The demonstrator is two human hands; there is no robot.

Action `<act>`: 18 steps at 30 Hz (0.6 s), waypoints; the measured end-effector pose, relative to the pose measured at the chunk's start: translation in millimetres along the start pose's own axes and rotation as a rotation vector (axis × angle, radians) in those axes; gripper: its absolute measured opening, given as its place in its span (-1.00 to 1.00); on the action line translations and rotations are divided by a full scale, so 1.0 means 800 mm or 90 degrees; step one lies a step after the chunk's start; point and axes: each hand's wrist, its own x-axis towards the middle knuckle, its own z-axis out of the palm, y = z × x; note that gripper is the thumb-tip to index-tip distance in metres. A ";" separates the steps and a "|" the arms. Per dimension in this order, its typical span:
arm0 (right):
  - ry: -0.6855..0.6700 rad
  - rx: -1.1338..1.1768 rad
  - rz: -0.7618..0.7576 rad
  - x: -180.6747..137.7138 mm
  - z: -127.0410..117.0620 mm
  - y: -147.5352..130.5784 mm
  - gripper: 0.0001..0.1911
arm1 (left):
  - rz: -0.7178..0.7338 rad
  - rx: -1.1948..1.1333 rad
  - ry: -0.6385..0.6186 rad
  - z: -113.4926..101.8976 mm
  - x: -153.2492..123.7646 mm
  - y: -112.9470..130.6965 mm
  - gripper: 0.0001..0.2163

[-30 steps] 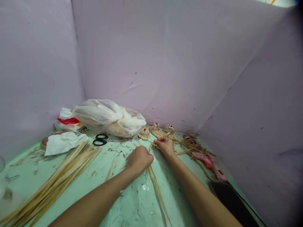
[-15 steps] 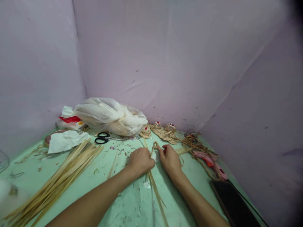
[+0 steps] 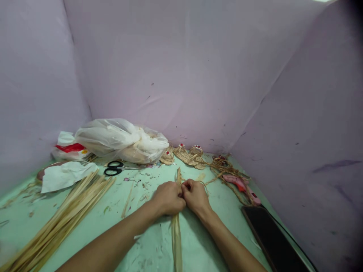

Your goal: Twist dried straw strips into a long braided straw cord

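Note:
My left hand [image 3: 169, 198] is closed around a pale dried plant strip [image 3: 177, 241]. One end of the strip pokes out above the fist, and the longer part runs down toward me over the green tabletop. Beside it, touching its fingers, my right hand [image 3: 196, 195] is closed in a pinch. A thin brown twisted cord [image 3: 213, 180] leads from near this hand to a tangled pile at the back right. The fingers hide the spot where cord and strip come together.
At left lies a bundle of dried strips [image 3: 65, 223], behind it white paper [image 3: 66, 174] and black-handled scissors [image 3: 114, 168]. A plastic bag [image 3: 121, 139] and woven pieces with red beads [image 3: 185, 155] line the wall. A pink tool [image 3: 241, 184] and dark phone-like slab [image 3: 273, 238] lie right.
My right hand has moved left against my left hand, its fingers now pinched together. The strip below the left hand lies straighter. The camera view has turned slightly right.

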 end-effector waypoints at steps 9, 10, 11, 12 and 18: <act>-0.042 -0.084 -0.066 0.002 -0.024 0.008 -0.79 | 0.046 -0.201 -0.038 -0.007 -0.002 -0.007 -0.89; -0.053 -0.113 -0.071 0.004 -0.035 0.012 -0.78 | 0.016 -0.280 -0.059 -0.010 -0.002 -0.008 -0.86; -0.065 -0.148 -0.071 0.007 -0.049 0.018 -0.77 | -0.030 -0.364 -0.079 -0.014 -0.002 -0.010 -0.84; -0.074 -0.185 -0.064 0.009 -0.063 0.024 -0.76 | -0.089 -0.447 -0.096 -0.017 -0.004 -0.010 -0.83; -0.127 -0.250 -0.028 0.001 -0.123 0.034 -0.74 | -0.300 -0.697 -0.126 -0.024 -0.017 0.002 -0.78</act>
